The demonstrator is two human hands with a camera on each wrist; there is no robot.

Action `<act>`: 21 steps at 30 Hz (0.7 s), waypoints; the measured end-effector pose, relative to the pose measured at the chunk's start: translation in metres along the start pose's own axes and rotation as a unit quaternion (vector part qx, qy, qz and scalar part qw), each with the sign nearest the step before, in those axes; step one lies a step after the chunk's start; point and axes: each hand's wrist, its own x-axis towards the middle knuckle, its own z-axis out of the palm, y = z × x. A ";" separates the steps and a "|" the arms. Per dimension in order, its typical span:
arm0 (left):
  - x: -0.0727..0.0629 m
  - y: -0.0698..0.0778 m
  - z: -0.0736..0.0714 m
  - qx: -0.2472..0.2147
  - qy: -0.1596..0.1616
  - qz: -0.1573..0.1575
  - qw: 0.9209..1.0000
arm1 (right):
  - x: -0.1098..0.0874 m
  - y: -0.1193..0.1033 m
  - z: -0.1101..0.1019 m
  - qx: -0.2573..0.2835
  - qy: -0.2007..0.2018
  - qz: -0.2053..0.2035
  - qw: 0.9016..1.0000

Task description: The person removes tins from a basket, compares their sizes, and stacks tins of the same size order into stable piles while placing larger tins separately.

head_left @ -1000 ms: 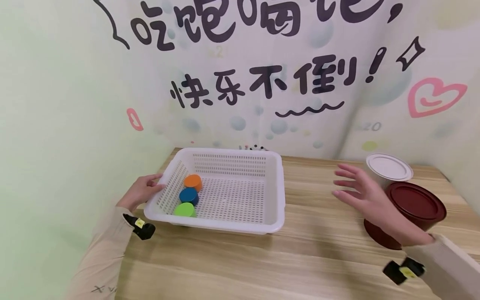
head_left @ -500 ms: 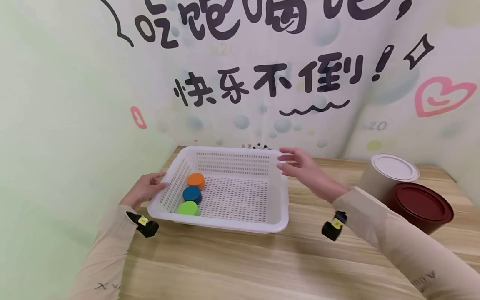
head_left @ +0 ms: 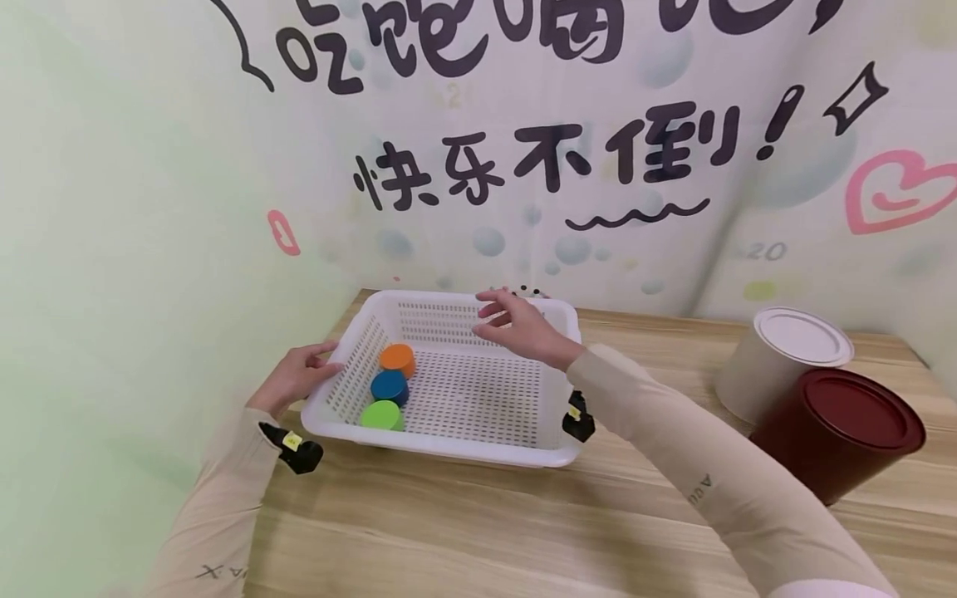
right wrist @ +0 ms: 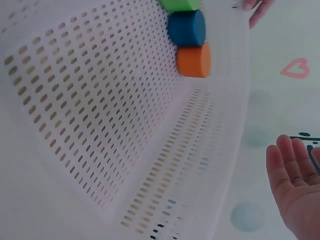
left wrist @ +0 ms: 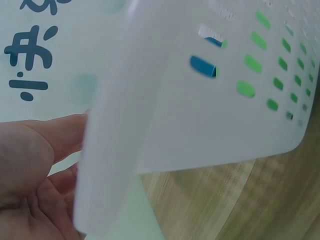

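Head: left hand grips the white basket by its rim, on the tabletop; right hand hovers above, relaxed, holding nothing; left wrist: that grip, closer; right wrist: three cylinders (orange, blue, green) stand inside.

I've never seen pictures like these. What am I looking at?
No robot here: these are a person's own two hands. The wide view comes from a camera worn on the head, looking down. The two close-ups come from little black cameras, one on each wrist. On the wooden table stands a white basket. Inside, along its left side, are an orange block, a blue block and a green block. At the right are a white can and a dark red can. The left hand holds the basket's left edge. The right hand is up over the basket and holds nothing.
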 end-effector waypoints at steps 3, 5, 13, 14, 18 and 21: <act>0.000 0.000 0.000 -0.002 0.000 0.001 1.000 | 0.011 0.003 0.009 -0.002 -0.012 -0.005 1.000; 0.001 -0.001 0.000 -0.004 0.001 0.000 1.000 | 0.018 0.006 0.015 -0.007 -0.011 -0.003 1.000; 0.002 -0.004 0.000 -0.002 0.008 -0.002 1.000 | 0.039 0.015 0.046 -0.032 -0.034 0.004 0.999; 0.002 -0.004 -0.001 -0.001 0.008 -0.002 1.000 | 0.041 0.015 0.050 -0.033 -0.039 0.006 0.999; 0.001 -0.002 -0.001 -0.004 0.008 -0.003 1.000 | 0.049 0.017 0.066 -0.033 -0.048 0.015 0.998; 0.001 -0.001 0.000 -0.007 0.007 -0.005 1.000 | 0.053 0.019 0.076 -0.032 -0.053 0.018 0.998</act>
